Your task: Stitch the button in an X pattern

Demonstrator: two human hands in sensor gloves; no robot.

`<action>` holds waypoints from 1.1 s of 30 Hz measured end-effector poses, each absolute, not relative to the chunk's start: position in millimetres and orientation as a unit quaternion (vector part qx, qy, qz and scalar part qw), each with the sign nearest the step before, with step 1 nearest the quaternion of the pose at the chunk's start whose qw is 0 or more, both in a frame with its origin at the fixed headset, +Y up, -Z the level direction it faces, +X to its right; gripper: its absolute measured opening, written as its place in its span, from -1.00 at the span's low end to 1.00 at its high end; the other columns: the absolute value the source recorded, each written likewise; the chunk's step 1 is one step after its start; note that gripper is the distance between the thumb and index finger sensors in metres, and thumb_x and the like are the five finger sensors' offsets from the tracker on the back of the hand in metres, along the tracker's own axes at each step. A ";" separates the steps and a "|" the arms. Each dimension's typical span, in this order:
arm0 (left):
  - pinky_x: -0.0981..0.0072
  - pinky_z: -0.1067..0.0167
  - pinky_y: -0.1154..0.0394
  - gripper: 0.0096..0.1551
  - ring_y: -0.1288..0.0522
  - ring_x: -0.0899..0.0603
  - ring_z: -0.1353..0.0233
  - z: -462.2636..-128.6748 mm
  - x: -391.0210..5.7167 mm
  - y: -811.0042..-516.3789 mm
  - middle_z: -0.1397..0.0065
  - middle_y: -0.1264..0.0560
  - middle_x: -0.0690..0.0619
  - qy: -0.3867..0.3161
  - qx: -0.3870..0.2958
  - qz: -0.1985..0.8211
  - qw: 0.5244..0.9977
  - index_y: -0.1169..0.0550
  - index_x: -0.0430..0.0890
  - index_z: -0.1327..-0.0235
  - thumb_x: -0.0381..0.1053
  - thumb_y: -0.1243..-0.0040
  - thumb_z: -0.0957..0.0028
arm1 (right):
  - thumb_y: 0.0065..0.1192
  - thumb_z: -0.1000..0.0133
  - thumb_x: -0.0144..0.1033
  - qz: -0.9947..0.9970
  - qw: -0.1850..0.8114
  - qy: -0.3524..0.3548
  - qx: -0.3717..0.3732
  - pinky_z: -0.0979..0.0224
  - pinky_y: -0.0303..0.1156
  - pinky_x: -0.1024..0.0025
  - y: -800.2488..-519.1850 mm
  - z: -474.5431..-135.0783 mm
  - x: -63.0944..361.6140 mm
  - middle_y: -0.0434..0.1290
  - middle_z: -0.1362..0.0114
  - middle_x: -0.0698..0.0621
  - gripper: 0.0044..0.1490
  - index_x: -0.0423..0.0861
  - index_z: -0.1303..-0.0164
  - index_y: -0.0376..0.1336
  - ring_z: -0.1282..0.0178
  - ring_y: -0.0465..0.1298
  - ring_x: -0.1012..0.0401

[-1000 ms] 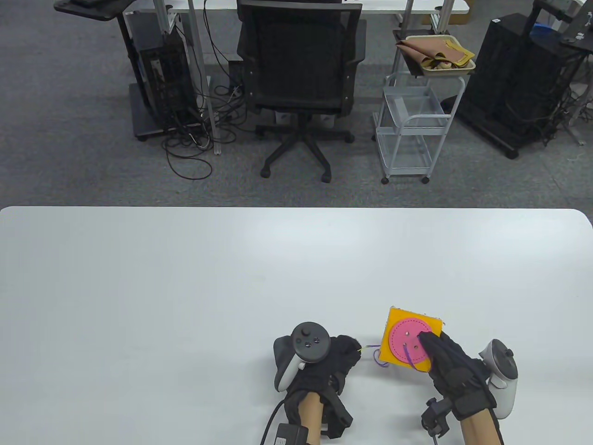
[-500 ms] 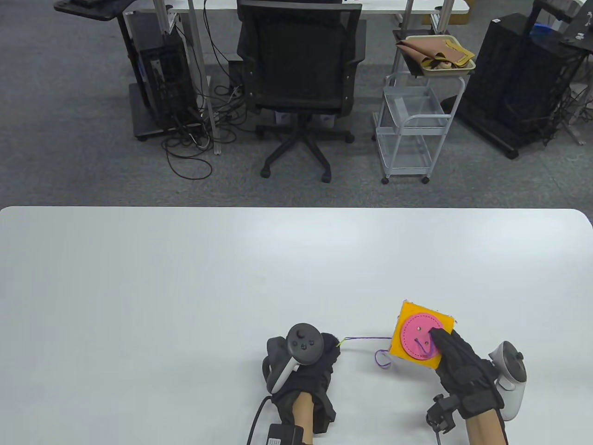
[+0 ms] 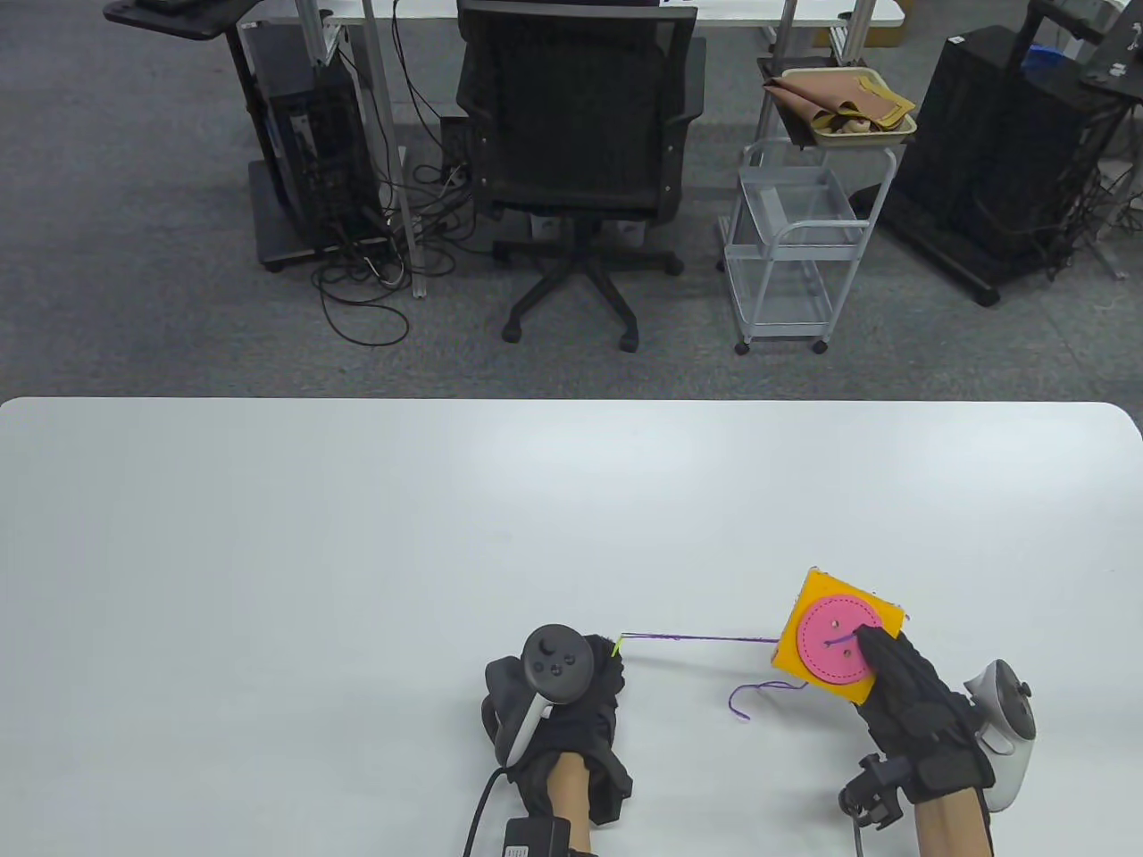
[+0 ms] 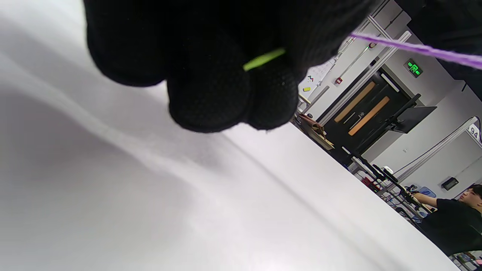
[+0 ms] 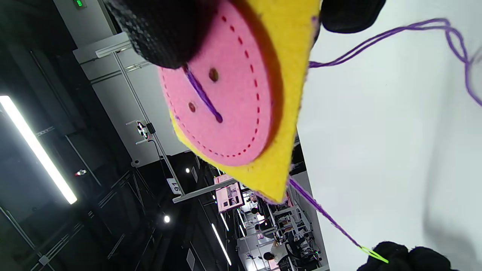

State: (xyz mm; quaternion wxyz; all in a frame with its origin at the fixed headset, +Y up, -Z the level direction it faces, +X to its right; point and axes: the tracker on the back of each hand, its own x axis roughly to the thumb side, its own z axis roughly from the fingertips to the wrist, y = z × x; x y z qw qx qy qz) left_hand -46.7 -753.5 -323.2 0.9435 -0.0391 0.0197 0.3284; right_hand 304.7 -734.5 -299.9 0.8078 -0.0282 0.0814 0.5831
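Note:
A pink felt button (image 3: 831, 641) sits on a yellow felt square (image 3: 804, 598), also in the right wrist view (image 5: 222, 98). My right hand (image 3: 902, 705) grips the square, thumb on the button's near edge, lifted off the table. One purple stitch (image 5: 203, 96) joins two of the button's holes. My left hand (image 3: 571, 705) pinches a green needle (image 3: 616, 646), seen between its fingertips in the left wrist view (image 4: 263, 59). Purple thread (image 3: 696, 638) runs taut from the needle to the square. A loose thread tail (image 3: 759, 692) hangs below the square.
The white table (image 3: 357, 553) spreads far beyond the hands. Past its far edge stand an office chair (image 3: 576, 134) and a white trolley (image 3: 795, 223) with a tray of brown cloth.
My left hand has moved left with the needle and my right hand right with the square. The slack loop has drawn into a taut line between them.

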 end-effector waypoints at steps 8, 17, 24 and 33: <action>-0.09 -0.02 -0.62 -0.26 -0.76 -0.09 0.06 -322.7 -38.9 -753.0 0.00 -0.76 0.04 0.005 -0.040 0.292 0.956 -0.22 0.00 -0.53 -0.10 -0.19 -0.07 | 0.11 -0.21 -0.06 0.591 0.803 0.079 -0.014 -0.66 0.01 -0.19 -730.9 -299.1 297.5 0.17 -0.52 -0.13 -0.52 0.04 -0.30 0.26 -0.40 0.26 0.02; -0.08 -0.03 -0.63 -0.35 -0.78 -0.09 0.06 -320.4 -37.6 -747.5 -0.02 -0.78 0.06 0.000 -0.003 0.293 0.956 -0.33 0.10 -0.48 -0.11 -0.18 -0.07 | 0.11 -0.21 -0.06 0.582 0.809 0.084 -0.003 -0.66 0.03 -0.19 -728.8 -298.6 295.8 0.20 -0.50 -0.13 -0.52 0.04 -0.30 0.26 -0.40 0.28 0.02; -0.08 -0.05 -0.61 -0.53 -0.77 -0.09 0.02 -319.4 -39.7 -746.0 -0.05 -0.77 0.08 0.012 0.024 0.313 0.949 -0.47 -0.05 -0.27 -0.09 -0.18 -0.07 | 0.11 -0.21 -0.05 0.574 0.814 0.087 0.004 -0.66 0.06 -0.18 -728.5 -298.9 293.9 0.27 -0.46 -0.11 -0.53 0.06 -0.30 0.26 -0.37 0.33 0.04; -0.12 -0.18 -0.50 -0.62 -0.65 -0.14 -0.16 -315.7 -42.7 -739.0 -0.22 -0.65 0.05 0.024 0.056 0.342 0.938 -0.58 0.05 -0.15 -0.02 -0.22 -0.07 | 0.04 -0.24 -0.05 0.555 0.827 0.093 0.006 -0.61 0.26 -0.03 -729.4 -299.3 291.2 0.46 -0.34 -0.05 -0.53 0.08 -0.34 0.24 -0.25 0.49 0.13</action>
